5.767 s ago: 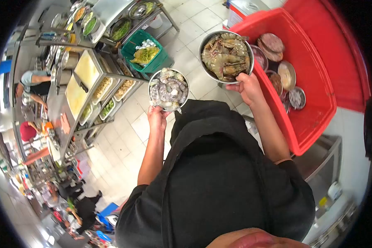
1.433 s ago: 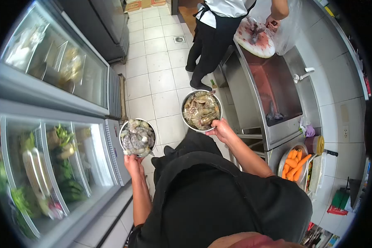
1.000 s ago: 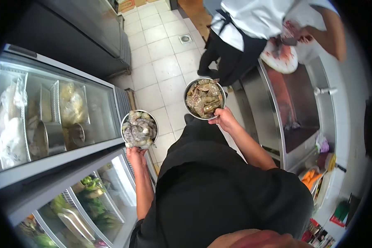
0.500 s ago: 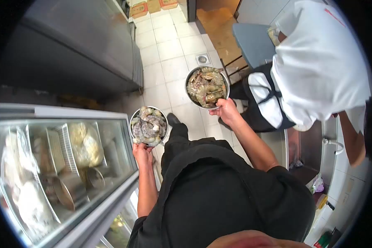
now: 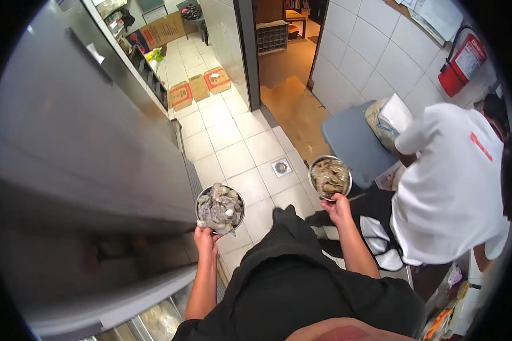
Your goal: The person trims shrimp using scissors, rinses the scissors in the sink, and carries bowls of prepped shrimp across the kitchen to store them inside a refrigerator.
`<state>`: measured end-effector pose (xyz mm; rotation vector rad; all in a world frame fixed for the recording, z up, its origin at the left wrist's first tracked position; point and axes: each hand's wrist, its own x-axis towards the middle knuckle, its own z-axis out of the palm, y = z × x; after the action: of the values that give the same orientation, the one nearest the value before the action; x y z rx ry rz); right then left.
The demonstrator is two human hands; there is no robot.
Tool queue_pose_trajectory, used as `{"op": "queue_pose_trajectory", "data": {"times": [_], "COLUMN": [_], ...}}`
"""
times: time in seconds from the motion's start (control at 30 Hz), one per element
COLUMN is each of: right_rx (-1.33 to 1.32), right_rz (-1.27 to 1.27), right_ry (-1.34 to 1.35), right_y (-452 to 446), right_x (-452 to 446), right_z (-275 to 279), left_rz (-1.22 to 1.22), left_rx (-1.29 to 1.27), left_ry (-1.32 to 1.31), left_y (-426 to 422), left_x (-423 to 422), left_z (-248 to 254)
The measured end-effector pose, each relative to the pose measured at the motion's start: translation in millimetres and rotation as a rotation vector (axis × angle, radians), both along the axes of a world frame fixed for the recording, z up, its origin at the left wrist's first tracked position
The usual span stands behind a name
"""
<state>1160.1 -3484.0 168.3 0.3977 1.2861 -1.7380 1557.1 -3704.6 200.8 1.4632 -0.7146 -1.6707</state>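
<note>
My left hand point(image 5: 206, 241) grips the near rim of a round metal bowl point(image 5: 243, 211), held out in front of me beside the dark cabinet. Greyish, glossy raw shrimp point(image 5: 217, 206) are heaped in it, some hanging over the near edge. With my right hand point(image 5: 338, 209) I hold a second metal bowl point(image 5: 311, 174) by its near edge. Brownish shrimp point(image 5: 330, 177), seemingly in their shells, fill that one. Both hands are closed on the rims, the fingers beneath partly hidden. The bowls are apart, above the tiled floor.
A co-worker in a white shirt point(image 5: 449, 187) bends over at my right. Behind the right bowl stands a grey-blue bin point(image 5: 352, 139). A floor drain point(image 5: 281, 167) lies ahead, cardboard point(image 5: 293, 113) covers the doorway floor, and a tall dark cabinet point(image 5: 96, 148) lines the left.
My view has tilted up and moved forward past the glass-topped fridge, showing more doorway and wall. Both bowls stay in my hands; the right one is now farther right, near the bin.
</note>
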Motion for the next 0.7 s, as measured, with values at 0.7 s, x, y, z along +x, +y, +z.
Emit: {"op": "queue_pose_trajectory", "data": {"times": [0.7], "right_rx": [0.010], "right_rz": [-0.724], "right_ry": [0.145], "right_y": [-201.6], "right_x": [-232.6], "right_z": [-145.7], "left_rz": [-0.207], "left_rx": [0.039], "left_ry": [0.086], "left_y": [-373.0], "left_x": [-159.2], "left_z": [-59.6]}}
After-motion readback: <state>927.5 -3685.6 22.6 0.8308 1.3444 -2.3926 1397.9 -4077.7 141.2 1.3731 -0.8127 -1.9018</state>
